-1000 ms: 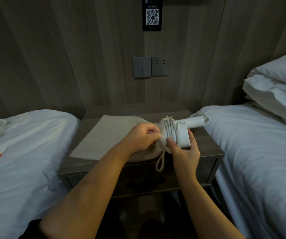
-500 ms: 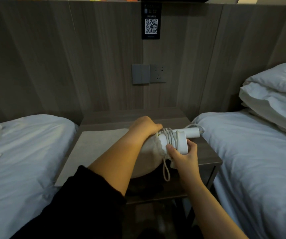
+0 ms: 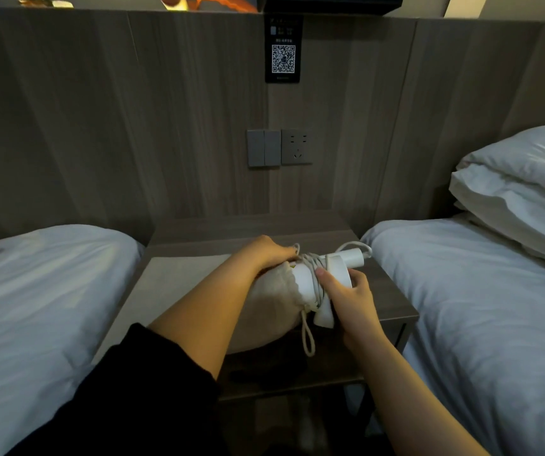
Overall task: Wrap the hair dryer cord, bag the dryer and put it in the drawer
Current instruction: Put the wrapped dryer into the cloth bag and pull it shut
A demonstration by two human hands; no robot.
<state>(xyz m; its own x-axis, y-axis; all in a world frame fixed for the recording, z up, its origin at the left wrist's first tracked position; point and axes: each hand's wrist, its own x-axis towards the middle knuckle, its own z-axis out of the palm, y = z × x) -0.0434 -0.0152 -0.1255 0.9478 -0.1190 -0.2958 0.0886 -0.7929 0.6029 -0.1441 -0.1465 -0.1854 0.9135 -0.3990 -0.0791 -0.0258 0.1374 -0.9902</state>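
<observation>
A white hair dryer [image 3: 337,271] lies over the nightstand [image 3: 393,301], its cord [image 3: 314,268] wound around the body and its head pushed into a beige drawstring bag [image 3: 271,311]. My left hand [image 3: 269,253] grips the bag's mouth at the top, next to the cord. My right hand [image 3: 346,296] holds the dryer's folded handle, thumb on the cord turns. The bag's drawstring loop [image 3: 307,337] hangs below. The plug end [image 3: 353,258] sticks out to the right.
White beds flank the nightstand, the left bed [image 3: 44,307] and the right bed [image 3: 481,307] with stacked pillows [image 3: 521,192]. A wall socket and switches [image 3: 279,148] sit on the wooden headboard panel. A dark open space shows beneath the nightstand top.
The camera has risen and tilted up slightly. My left hand has shifted from the front of the bag mouth to its top, drawing the bag further over the dryer. My right hand keeps its hold.
</observation>
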